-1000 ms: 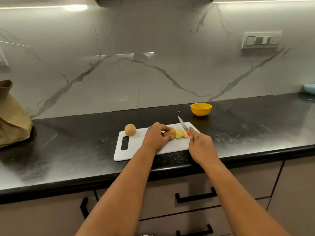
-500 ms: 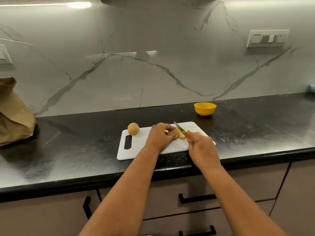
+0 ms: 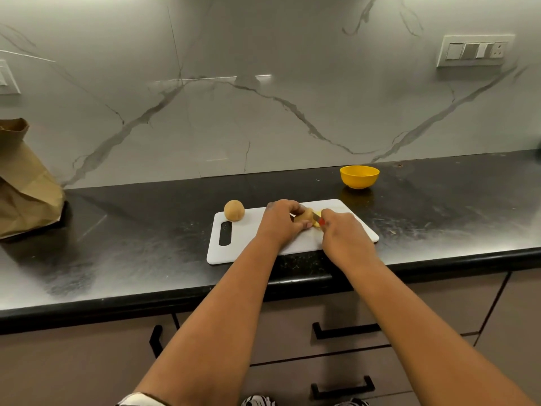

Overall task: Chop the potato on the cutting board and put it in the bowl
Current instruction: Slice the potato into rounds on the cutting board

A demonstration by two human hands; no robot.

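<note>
Meanwhile left hand (image 3: 279, 222) grips potato (image 3: 304, 215); right hand (image 3: 342, 234) holds knife (image 3: 319, 219).

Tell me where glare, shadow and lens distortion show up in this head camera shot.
Head view: a light strip reflects as a bright streak on the marble wall; the black counter shows hazy sheen and scratches; the yellow bowl mirrors faintly on the counter beneath it; wide-angle bending curves the counter edge; the knife between the hands is too small to resolve.
</note>
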